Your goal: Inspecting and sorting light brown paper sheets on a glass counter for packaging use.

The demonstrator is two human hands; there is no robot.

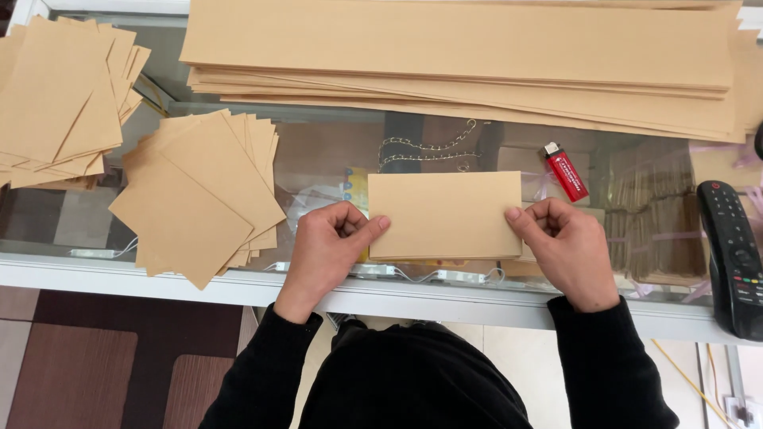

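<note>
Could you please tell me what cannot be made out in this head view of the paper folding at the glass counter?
- Underside of the folded brown sheet: hidden by its own top face.
- Fingertips of the left hand and right hand: partly tucked under.
- Long paper stack: cut off by the top edge.
- Remote control: buttons too small to read.
- Items under the glass counter: blurred by reflections.

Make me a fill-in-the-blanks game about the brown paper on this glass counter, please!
1. Both hands, left hand and right hand, hold a folded brown ____ between them.
2. The lighter on the glass counter is ____ in colour.
3. The black remote control lies to the ____ of the right hand.

Missing words: paper; red; right
</note>
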